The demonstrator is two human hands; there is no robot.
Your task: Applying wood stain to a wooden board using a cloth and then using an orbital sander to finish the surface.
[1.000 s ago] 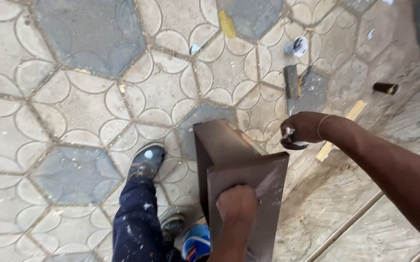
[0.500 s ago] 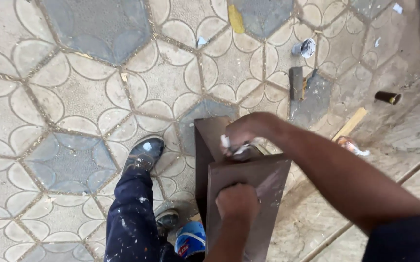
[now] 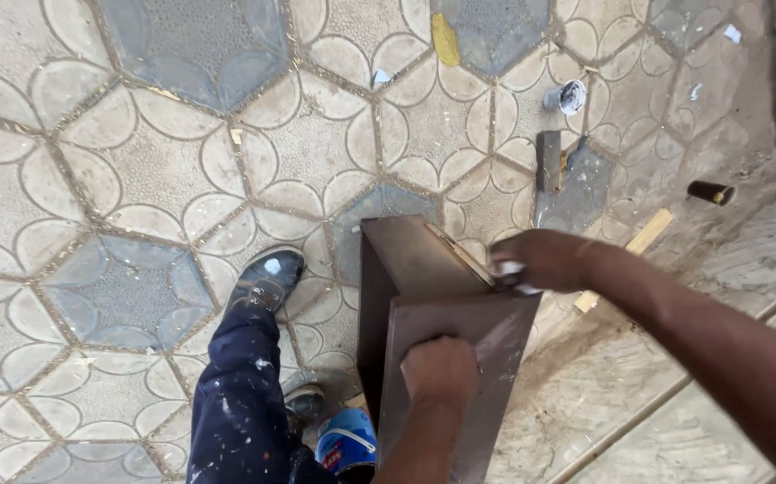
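We're bracing the brown metal box (image 3: 433,341) upright on the paved floor (image 3: 137,179) w/ left hand (image 3: 440,372) fisted atop; right hand (image 3: 540,260) is pinching a small pale bit at its upper edge. Work's looking midway, box unfinished.

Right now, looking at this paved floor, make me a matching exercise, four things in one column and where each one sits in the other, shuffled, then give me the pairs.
Things:
1. left hand
2. right hand
3. small tin
4. shoe

Places:
A. on the paving left of the brown metal box
B. pressed on the box's near face
C. at the box's top right edge, holding something small and pale
D. far off on the paving, near a flat metal bar

Pairs: 1-B, 2-C, 3-D, 4-A
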